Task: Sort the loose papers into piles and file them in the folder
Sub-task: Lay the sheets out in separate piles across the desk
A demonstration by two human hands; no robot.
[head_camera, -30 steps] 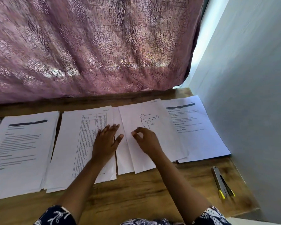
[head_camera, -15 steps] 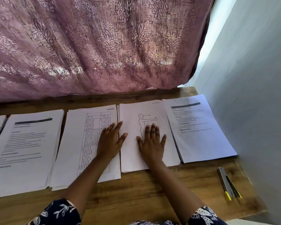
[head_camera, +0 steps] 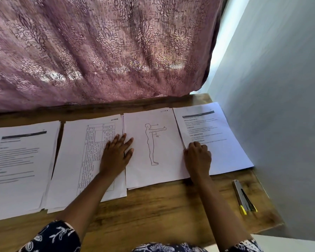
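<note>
Mauve damask-patterned curtain [head_camera: 98,51]; brown wood-grain table [head_camera: 153,211]; white papers [head_camera: 71,160] (black print); navy sleeve [head_camera: 53,239] with white flowers; silver, yellow-tipped stapler [head_camera: 242,197].

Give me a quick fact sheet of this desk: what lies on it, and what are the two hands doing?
Surface: brown wooden table
Main piles, left to right: white text pile with dark header bar; white grid-table pile; white pile topped by an outlined standing figure; white headed text pile
Left hand: flat, fingers straight, resting across the grid-table pile and figure pile
Right hand: fingers curled at the headed text pile's left edge; grip unclear
Tool: silver stapler-like tool with yellow tips, far right
Backdrop: purple patterned curtain
Folder: unseen
</note>
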